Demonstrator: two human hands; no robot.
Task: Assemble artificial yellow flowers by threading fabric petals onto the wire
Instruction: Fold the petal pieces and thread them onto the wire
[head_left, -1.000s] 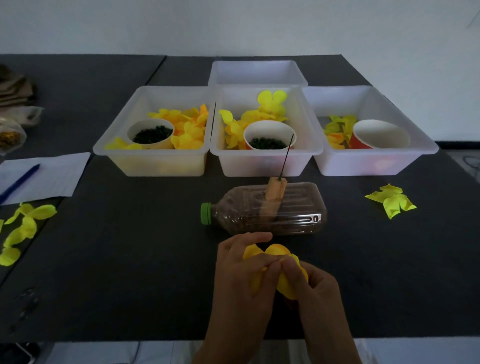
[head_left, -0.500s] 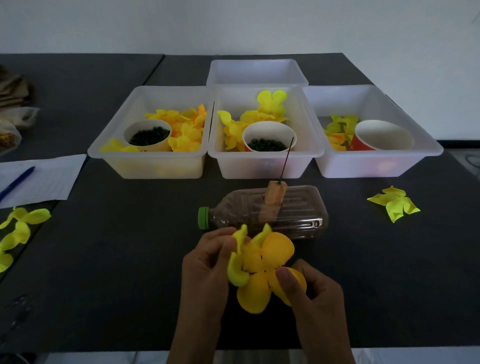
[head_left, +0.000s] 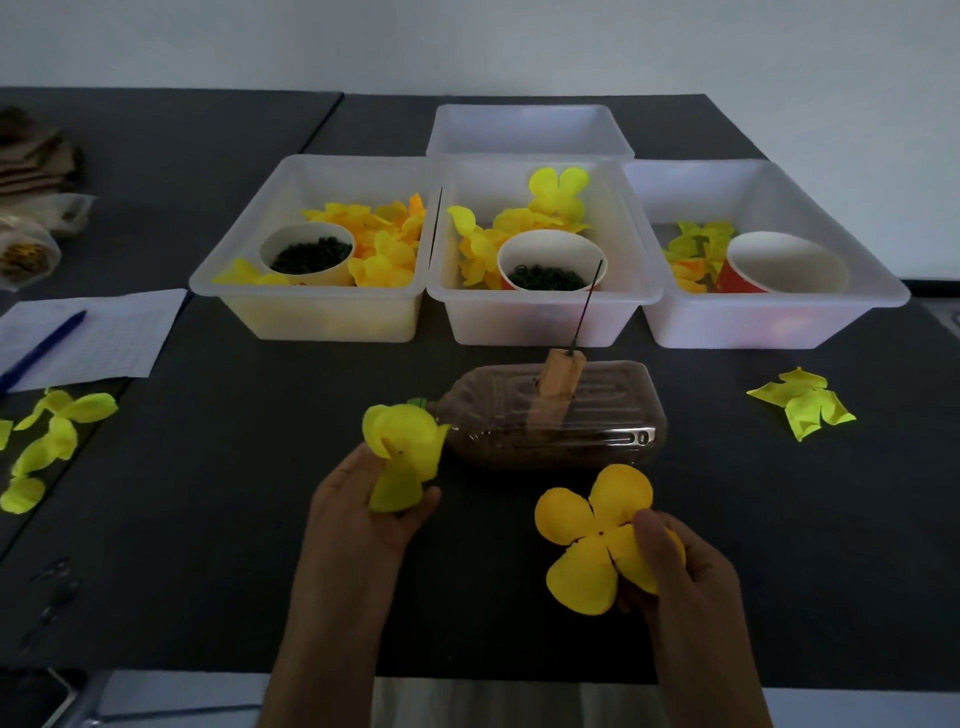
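The wire (head_left: 586, 309) at 12 o'clock stands bare, nothing threaded yet; the left hand (head_left: 363, 514) has its grip pinching a pale petal (head_left: 402, 449); the right hand (head_left: 691, 577) at 3 o'clock pinches a deeper-yellow petal (head_left: 592, 535); both await threading.

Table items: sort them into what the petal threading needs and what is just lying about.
Needed: lighter petal piece in left hand; deeper yellow petal piece in right hand; wire on bottle; petal bins.
Lying about: paper, pen, empty back bin.
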